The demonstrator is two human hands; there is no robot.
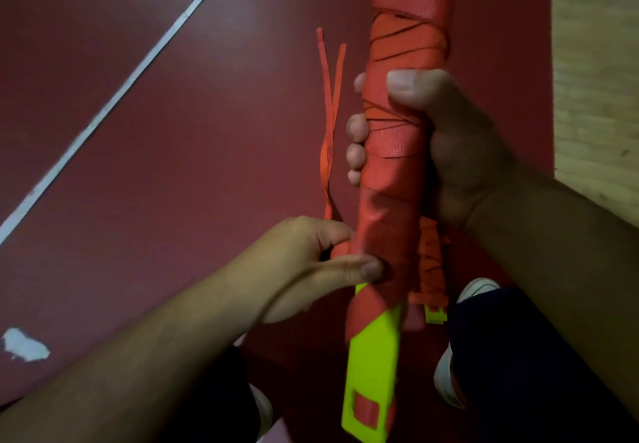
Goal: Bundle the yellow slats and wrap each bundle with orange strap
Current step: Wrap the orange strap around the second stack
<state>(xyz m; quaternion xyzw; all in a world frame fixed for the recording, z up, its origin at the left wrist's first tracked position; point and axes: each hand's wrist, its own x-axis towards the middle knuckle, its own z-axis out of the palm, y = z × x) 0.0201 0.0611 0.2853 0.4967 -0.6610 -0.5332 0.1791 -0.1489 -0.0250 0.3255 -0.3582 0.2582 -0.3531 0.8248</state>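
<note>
A bundle of yellow slats is held upright in front of me, most of its length covered by orange wrap with darker strap windings. My right hand grips the wrapped bundle around its middle, thumb on the near face and fingertips showing at its left edge. My left hand pinches the lower edge of the orange wrap against the bundle with thumb and fingers. Only the bundle's bottom end shows bare yellow, with a rectangular slot. A second wrapped bundle lies behind it on the floor.
Two loose orange strap ends lie on the dark red floor left of the bundle. A white line crosses the floor diagonally. A pale wooden floor strip runs on the right. My shoes and dark trousers are below.
</note>
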